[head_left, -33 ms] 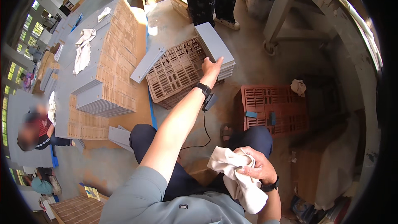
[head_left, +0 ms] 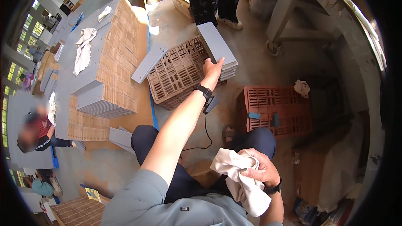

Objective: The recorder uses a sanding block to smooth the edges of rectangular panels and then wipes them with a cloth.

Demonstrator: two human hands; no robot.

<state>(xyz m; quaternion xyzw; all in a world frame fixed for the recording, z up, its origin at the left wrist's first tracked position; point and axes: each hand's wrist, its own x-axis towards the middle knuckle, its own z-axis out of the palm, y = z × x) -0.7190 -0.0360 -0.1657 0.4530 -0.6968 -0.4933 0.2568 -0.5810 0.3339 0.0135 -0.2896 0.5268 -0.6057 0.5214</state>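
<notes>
My left hand (head_left: 212, 72) reaches out to a short stack of grey panels (head_left: 215, 42) at the end of an upturned brown plastic crate (head_left: 180, 69). Its thumb lies on the top panel and its fingers are bent at the panel's left edge, closed on it. A loose grey strip (head_left: 148, 65) rests across the crate's left corner. Close to my lap, my right hand (head_left: 260, 169) is closed around a bunched white cloth (head_left: 240, 180), which hangs down over my forearm.
A red-brown crate (head_left: 276, 109) to the right carries two small blue blocks and a crumpled rag (head_left: 301, 88). Tall stacks of grey boards (head_left: 119, 58) stand at left. A person's legs (head_left: 213, 0) are beyond the crate; a grey workbench (head_left: 284, 12) is at right.
</notes>
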